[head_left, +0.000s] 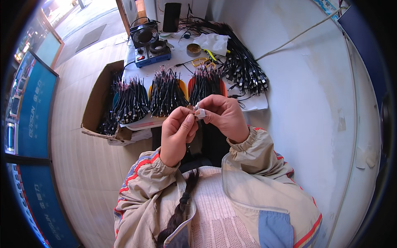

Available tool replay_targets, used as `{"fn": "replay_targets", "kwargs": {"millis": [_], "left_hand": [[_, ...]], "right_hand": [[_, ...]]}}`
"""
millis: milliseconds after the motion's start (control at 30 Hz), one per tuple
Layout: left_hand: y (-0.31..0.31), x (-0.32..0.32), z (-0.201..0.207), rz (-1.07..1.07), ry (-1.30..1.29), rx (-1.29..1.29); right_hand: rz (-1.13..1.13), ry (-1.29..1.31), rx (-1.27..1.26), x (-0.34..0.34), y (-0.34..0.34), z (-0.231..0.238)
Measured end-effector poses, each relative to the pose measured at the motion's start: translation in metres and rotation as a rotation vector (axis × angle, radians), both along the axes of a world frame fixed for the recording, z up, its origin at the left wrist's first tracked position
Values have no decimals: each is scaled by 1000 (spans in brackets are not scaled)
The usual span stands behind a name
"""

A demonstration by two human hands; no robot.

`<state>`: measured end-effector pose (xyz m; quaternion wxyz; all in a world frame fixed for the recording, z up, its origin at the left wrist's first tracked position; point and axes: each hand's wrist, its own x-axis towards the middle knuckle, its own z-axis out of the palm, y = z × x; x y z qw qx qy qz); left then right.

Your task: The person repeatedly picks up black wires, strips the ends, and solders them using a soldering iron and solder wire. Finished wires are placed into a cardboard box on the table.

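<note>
My left hand (178, 131) and my right hand (226, 117) meet fingertip to fingertip above the table's near edge. Each is closed in a pinch; what lies between the fingertips is too small and too covered to name. A white band (200, 113), like tape, wraps a digit of the right hand at the pinch. Just beyond the hands, three bundles of black cables with bare pinkish wire ends lie side by side: a left bundle (131, 99), a middle bundle (167, 91) on a yellow holder, and a right bundle (206, 84) on a red one.
A cardboard box (93, 105) with more cables stands left of the table. Behind the bundles are a blue soldering device (153, 58), a phone (171, 17), a round tin (193, 50) and a yellow-handled tool (200, 61). A large cable heap (246, 68) lies right, beside the white wall (306, 95).
</note>
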<state>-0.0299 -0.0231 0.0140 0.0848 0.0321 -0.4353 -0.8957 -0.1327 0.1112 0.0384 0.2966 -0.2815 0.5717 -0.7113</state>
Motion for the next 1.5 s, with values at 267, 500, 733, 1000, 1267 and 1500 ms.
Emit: {"fn": "replay_targets", "kwargs": {"millis": [267, 500, 733, 1000, 1267, 1500], "left_hand": [[3, -7, -11, -5, 53, 45], [0, -10, -24, 55, -11, -328], [4, -24, -38, 37, -25, -262], [3, -41, -38, 78, -81, -176], [7, -39, -38, 202, -53, -250], [7, -55, -26, 322, 47, -130]], "right_hand": [[51, -280, -156, -1, -2, -17], [49, -239, -171, -7, 4, -31], [189, -758, -259, -20, 5, -62], [-626, 596, 627, -121, 7, -99], [-673, 692, 803, -119, -7, -101], [-865, 1048, 169, -87, -17, -50]]}}
